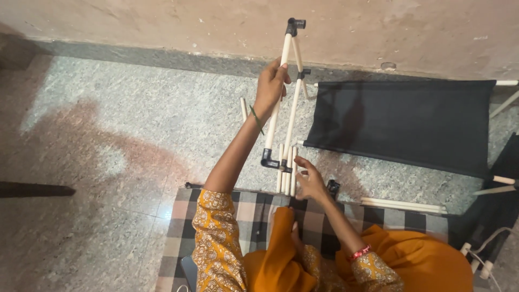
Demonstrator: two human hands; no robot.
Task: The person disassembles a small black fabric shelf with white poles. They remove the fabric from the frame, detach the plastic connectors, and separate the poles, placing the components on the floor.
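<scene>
Head view. A frame of cream-white plastic rods joined by black elbow connectors [286,97] is held upright over a speckled grey stone floor [135,124], close to a pinkish plastered wall [162,21]. The left hand [270,86] is closed around one long rod near its upper part; a thin green bangle is seen at that wrist. The right hand [311,181] is placed at the lower ends of the rods, beside a black connector [268,158]; its fingers are curled against the bundled rods, but whether they are clamped shut cannot be told. A black fabric panel stretched on white rods [403,121] lies on the floor to the right, just beside the frame. Loose cream rods [403,205] lie near the edge of a black-and-grey checked mat [243,208]. Orange patterned sleeves are seen below. The step in hand is judged to be the fitting of rod ends at the bottom joint; steady support from the upper grip and careful alignment at the connector would be called for.
</scene>
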